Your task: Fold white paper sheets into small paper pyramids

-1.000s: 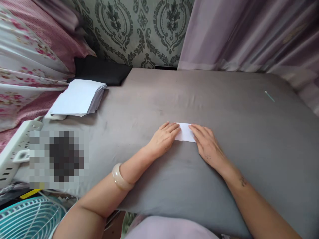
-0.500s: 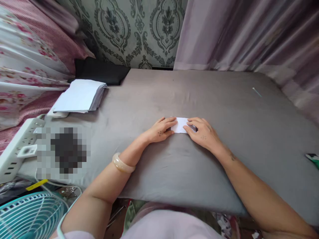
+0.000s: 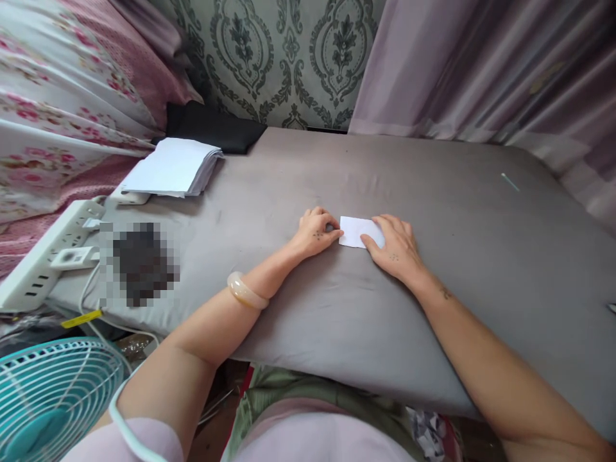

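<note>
A small white rectangle of paper [image 3: 356, 232], apparently folded, lies flat on the grey-covered table [image 3: 298, 308]. At its left edge, the thumb and index finger of my left hand [image 3: 317, 231] pinch together on the paper's border. My right hand [image 3: 397, 247] rests over the right end, thumb on the lower edge and fingers along the upper right side, holding the sheet down. That right end is partly hidden under the palm and fingers.
A stack of white paper [image 3: 168, 167] sits at the back left, before a black flat item [image 3: 216, 128]. White power strips [image 3: 52, 256] with plugs line the left edge, near a blurred-out patch [image 3: 144, 263]. A teal fan [image 3: 52, 398] stands lower left. A thin stick [image 3: 510, 181] lies far right.
My left hand has slid off the paper's face to a pinch at its left edge, baring more of the sheet. My right hand stays on the right end. The view has shifted slightly.
</note>
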Tool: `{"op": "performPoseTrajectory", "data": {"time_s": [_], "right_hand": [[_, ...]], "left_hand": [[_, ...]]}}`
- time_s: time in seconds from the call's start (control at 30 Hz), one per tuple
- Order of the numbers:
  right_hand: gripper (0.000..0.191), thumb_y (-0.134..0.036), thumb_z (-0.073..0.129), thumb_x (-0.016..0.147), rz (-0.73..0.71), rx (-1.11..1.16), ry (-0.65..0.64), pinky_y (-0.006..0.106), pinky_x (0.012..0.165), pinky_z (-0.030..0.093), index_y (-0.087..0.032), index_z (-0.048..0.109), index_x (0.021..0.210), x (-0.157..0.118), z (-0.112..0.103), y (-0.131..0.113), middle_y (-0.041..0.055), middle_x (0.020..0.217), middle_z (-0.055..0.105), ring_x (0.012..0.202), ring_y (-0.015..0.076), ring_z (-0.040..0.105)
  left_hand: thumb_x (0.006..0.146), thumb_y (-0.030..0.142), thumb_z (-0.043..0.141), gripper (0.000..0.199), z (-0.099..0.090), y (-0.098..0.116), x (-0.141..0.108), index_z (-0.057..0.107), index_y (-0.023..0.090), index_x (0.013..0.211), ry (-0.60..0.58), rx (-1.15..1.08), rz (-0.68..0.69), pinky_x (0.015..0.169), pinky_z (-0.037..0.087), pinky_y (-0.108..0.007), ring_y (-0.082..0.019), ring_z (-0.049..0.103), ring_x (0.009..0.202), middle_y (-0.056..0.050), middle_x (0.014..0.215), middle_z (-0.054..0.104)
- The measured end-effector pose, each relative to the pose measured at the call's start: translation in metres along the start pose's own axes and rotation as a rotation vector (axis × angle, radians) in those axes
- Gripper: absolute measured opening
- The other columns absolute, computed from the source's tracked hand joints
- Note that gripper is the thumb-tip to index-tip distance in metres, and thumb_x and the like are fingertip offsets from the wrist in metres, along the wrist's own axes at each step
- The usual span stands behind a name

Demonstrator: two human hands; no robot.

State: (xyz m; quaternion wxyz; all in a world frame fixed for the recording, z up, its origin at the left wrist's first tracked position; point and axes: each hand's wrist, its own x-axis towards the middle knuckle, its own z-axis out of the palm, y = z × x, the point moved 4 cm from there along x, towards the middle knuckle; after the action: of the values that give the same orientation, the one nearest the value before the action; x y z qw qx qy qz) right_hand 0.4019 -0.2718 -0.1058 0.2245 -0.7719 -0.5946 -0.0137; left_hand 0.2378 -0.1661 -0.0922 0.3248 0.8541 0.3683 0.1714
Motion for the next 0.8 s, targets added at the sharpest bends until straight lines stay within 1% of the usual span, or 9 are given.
{"op": "performPoseTrajectory", "data": {"time_s": [0.1, 0.23, 0.33, 0.4, 0.47, 0.53, 0.63, 0.73, 0.8], "right_hand": [[0.046, -0.041, 0.053, 0.087, -0.021, 0.036, -0.012, 0.048, 0.100, 0.039, -0.016, 0.056, 0.126, 0.000, 0.001, -0.001, 0.0127, 0.131, 0.057, 0.120, 0.0329, 0.046], [0.045, -0.038, 0.057, 0.084, -0.003, 0.094, 0.039, 0.048, 0.101, 0.040, -0.016, 0.058, 0.123, 0.000, -0.002, -0.002, 0.0123, 0.128, 0.060, 0.118, 0.0324, 0.049], [0.041, -0.035, 0.059, 0.083, -0.014, 0.147, 0.134, 0.048, 0.102, 0.040, -0.018, 0.060, 0.120, 0.000, -0.008, -0.003, 0.0116, 0.124, 0.063, 0.117, 0.0308, 0.049], [0.037, -0.033, 0.059, 0.084, -0.034, 0.195, 0.221, 0.048, 0.102, 0.040, -0.019, 0.062, 0.118, 0.001, -0.015, -0.003, 0.0114, 0.118, 0.065, 0.114, 0.0285, 0.052], [0.034, -0.033, 0.060, 0.083, -0.027, 0.280, 0.304, 0.047, 0.098, 0.043, -0.019, 0.064, 0.114, 0.002, -0.023, -0.002, 0.0107, 0.108, 0.068, 0.106, 0.0260, 0.056], [0.029, -0.035, 0.063, 0.081, 0.040, 0.449, 0.328, 0.044, 0.091, 0.047, -0.020, 0.068, 0.106, 0.004, -0.030, 0.000, 0.0084, 0.097, 0.069, 0.095, 0.0232, 0.060], [0.025, -0.039, 0.071, 0.075, 0.235, 0.847, 0.267, 0.037, 0.076, 0.051, -0.021, 0.070, 0.092, 0.004, -0.033, 0.002, 0.0040, 0.087, 0.069, 0.079, 0.0179, 0.062], [0.026, -0.038, 0.079, 0.066, 0.409, 1.182, 0.229, 0.030, 0.066, 0.051, -0.022, 0.070, 0.085, 0.003, -0.037, 0.000, 0.0000, 0.079, 0.068, 0.070, 0.0135, 0.061], [0.028, -0.036, 0.083, 0.061, 0.489, 1.299, 0.225, 0.028, 0.063, 0.051, -0.023, 0.070, 0.082, 0.001, -0.041, -0.002, -0.0012, 0.076, 0.067, 0.067, 0.0123, 0.060]], "left_hand": [[0.077, 0.029, 0.068, 0.014, 0.001, -0.002, 0.004, 0.072, 0.019, 0.085, 0.014, -0.081, -0.043, 0.096, 0.039, -0.041, -0.024, 0.052, 0.103, -0.007, 0.103, 0.060], [0.073, 0.029, 0.069, 0.015, 0.005, -0.005, 0.006, 0.069, 0.017, 0.081, 0.018, -0.326, -0.113, 0.075, 0.044, -0.031, -0.016, 0.054, 0.076, -0.003, 0.082, 0.062], [0.073, 0.029, 0.068, 0.016, 0.006, -0.002, 0.004, 0.066, 0.015, 0.080, 0.039, -0.579, -0.130, 0.065, 0.041, -0.026, -0.011, 0.051, 0.065, -0.001, 0.072, 0.061], [0.072, 0.029, 0.069, 0.017, 0.004, 0.004, 0.002, 0.064, 0.014, 0.077, 0.064, -0.719, -0.090, 0.064, 0.040, -0.024, -0.010, 0.052, 0.065, -0.001, 0.072, 0.062], [0.070, 0.029, 0.072, 0.018, 0.001, 0.009, 0.000, 0.063, 0.014, 0.076, 0.095, -0.825, -0.054, 0.065, 0.040, -0.024, -0.009, 0.052, 0.065, -0.001, 0.071, 0.062], [0.069, 0.029, 0.074, 0.020, -0.002, 0.012, -0.002, 0.063, 0.014, 0.075, 0.111, -0.923, -0.046, 0.066, 0.040, -0.024, -0.009, 0.053, 0.066, 0.000, 0.071, 0.062], [0.068, 0.031, 0.077, 0.023, -0.007, 0.016, -0.004, 0.063, 0.015, 0.075, 0.122, -1.052, -0.035, 0.067, 0.041, -0.024, -0.010, 0.054, 0.068, 0.000, 0.072, 0.063], [0.074, 0.037, 0.074, 0.023, -0.011, 0.020, -0.008, 0.065, 0.015, 0.079, 0.128, -1.082, 0.009, 0.069, 0.041, -0.024, -0.009, 0.053, 0.069, 0.000, 0.074, 0.062], [0.079, 0.041, 0.070, 0.025, -0.012, 0.024, -0.011, 0.068, 0.016, 0.083, 0.122, -1.065, 0.038, 0.070, 0.040, -0.023, -0.009, 0.053, 0.071, -0.001, 0.076, 0.063]]}}
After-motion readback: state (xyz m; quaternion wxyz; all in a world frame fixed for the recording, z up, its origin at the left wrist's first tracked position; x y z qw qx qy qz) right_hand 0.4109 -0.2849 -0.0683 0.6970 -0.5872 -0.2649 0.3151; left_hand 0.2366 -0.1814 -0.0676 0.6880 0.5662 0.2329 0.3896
